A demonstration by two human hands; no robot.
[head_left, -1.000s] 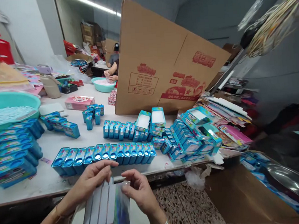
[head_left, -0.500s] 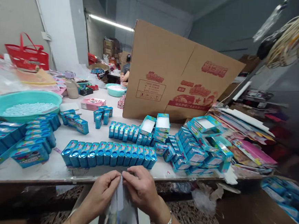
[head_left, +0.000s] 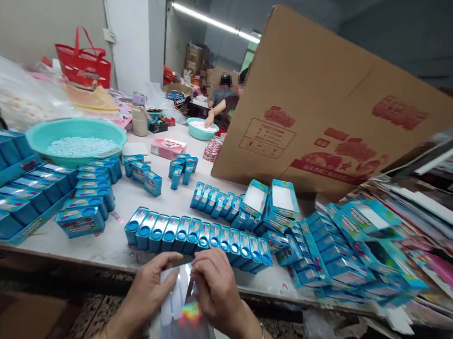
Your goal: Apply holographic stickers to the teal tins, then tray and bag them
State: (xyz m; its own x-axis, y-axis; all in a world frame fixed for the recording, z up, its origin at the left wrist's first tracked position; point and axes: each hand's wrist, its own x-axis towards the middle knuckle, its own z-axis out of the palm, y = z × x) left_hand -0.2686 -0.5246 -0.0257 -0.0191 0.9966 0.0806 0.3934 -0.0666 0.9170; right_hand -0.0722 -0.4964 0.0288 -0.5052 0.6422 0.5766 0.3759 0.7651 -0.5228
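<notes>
Below the table's front edge, my left hand pinches the upper left of a clear, shiny plastic bag between thumb and fingers. White strips show at its top, and rainbow reflections run across its front. On the other upper edge, my right hand is closed with curled fingers, its fingertips partly hidden. Just beyond both hands, a row of small blue boxes with round marks on top stands along the table.
More blue boxes are stacked at left, others at right. A turquoise basin holds small pale pieces. A large cardboard carton leans behind. Farther back, a person's hand reaches into another basin.
The view has turned left, so the table's contents sit farther right. The bag's top has spread wider between my hands and now shows rainbow reflections. A co-worker's hand has reached into the far basin.
</notes>
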